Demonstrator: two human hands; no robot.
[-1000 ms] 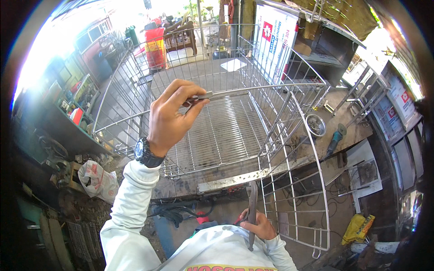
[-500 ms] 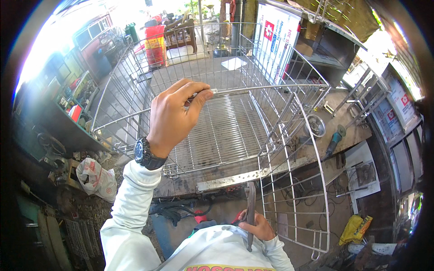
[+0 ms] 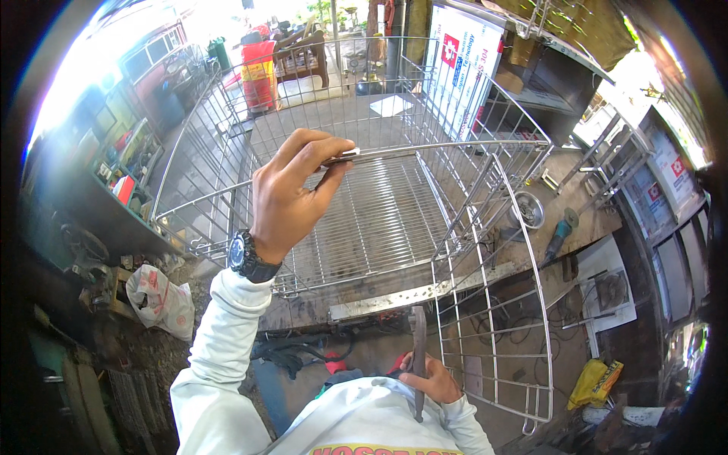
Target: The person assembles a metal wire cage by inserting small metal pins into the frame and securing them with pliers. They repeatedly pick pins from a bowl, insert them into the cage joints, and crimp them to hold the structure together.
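A large wire cage (image 3: 394,220) of thin metal rods stands on the workbench, its wire door (image 3: 493,334) hanging open at the right front. My left hand (image 3: 292,189) is closed at the cage's upper front bar, thumb and fingers pinching a small flat metal piece (image 3: 347,155) against or beside it. The fingers hide part of that piece. Low in front of my body, my right hand (image 3: 438,381) is wrapped round a long, rusty metal hand tool (image 3: 419,341), held upright. Its exact kind is unclear.
On the bench right of the cage are a round metal bowl (image 3: 527,210) and a teal angle grinder (image 3: 561,235). A flat metal strip (image 3: 379,305) runs along the front edge. A white sack (image 3: 161,302) sits at left, a yellow bag (image 3: 596,383) at lower right.
My left fingers have shifted slightly on the small metal piece, which now looks flatter along the bar. My right hand and the cage stay in place.
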